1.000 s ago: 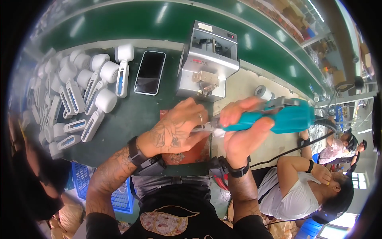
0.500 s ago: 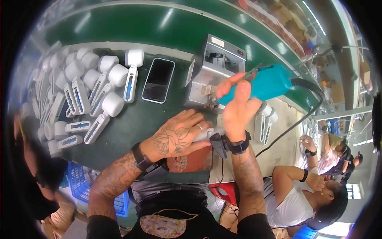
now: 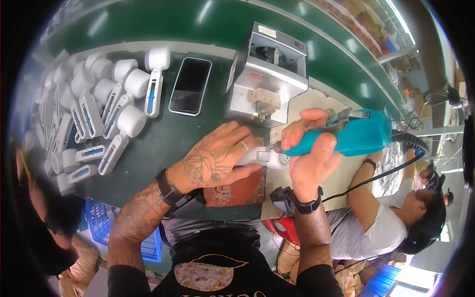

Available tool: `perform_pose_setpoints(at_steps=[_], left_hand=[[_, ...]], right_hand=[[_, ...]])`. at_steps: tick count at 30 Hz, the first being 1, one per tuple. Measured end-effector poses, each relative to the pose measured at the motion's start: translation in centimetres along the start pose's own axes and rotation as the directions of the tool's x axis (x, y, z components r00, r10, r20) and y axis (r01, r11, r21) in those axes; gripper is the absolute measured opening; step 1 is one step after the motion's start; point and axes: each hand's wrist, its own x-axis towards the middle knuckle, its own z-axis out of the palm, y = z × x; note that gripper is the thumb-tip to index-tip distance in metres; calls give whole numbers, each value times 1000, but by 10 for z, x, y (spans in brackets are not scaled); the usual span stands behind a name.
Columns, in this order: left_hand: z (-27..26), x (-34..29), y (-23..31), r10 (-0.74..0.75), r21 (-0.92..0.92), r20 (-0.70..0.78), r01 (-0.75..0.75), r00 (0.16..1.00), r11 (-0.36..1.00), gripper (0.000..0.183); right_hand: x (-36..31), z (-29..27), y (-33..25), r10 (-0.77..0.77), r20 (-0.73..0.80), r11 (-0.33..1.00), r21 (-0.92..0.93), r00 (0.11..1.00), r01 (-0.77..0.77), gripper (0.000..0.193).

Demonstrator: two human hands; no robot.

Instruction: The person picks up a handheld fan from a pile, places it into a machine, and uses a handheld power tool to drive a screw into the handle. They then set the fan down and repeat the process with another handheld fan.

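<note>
My right hand (image 3: 312,166) is wrapped round a teal electric screwdriver (image 3: 363,132), which lies nearly level. Its tip, pointing left, meets or is very close to the neck of a white handheld device (image 3: 270,157) with a round, grilled head, like a small fan. That device's handle is under the fingers of my left hand (image 3: 213,159), closed round it and holding it low over a reddish-brown pad (image 3: 236,190). My palm hides most of the handle.
Several matching white devices (image 3: 131,121) lie heaped on the left. Beyond my hands are a phone (image 3: 191,86) and a silver metal machine (image 3: 269,84). A black cord (image 3: 366,179) trails from the screwdriver. A co-worker (image 3: 381,225) sits at right; a blue basket (image 3: 99,225) stands below the table's left edge.
My right hand has brought the screwdriver down and to the right, from in front of the machine to the device's neck. The device's grilled head now shows. The whole view has shifted slightly.
</note>
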Motion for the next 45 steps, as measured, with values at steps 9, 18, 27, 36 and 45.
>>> perform_pose_setpoints(at_steps=[9, 18, 27, 36, 45], left_hand=[[1, -1, 2, -31, -8, 5, 31, 1000, 999, 39], [-2, -1, 4, -7, 51, 5, 7, 1000, 999, 42], [-3, -9, 6, -26, 52, -26, 27, 999, 998, 40], [-1, -9, 6, 14, 49, -24, -13, 1000, 999, 41], [-2, -4, 3, -36, 32, -13, 36, 999, 999, 35]], right_hand=[[-9, -1, 18, 17, 42, 998, 53, 999, -19, 62], [-6, 1, 23, 39, 19, 993, 109, 999, -40, 50], [38, 27, 0, -124, -8, 990, -63, 992, 123, 43], [36, 27, 25, -124, 26, 992, 32, 992, 123, 36], [-18, -1, -11, -4, 2, 999, 46, 1000, 4, 62]])
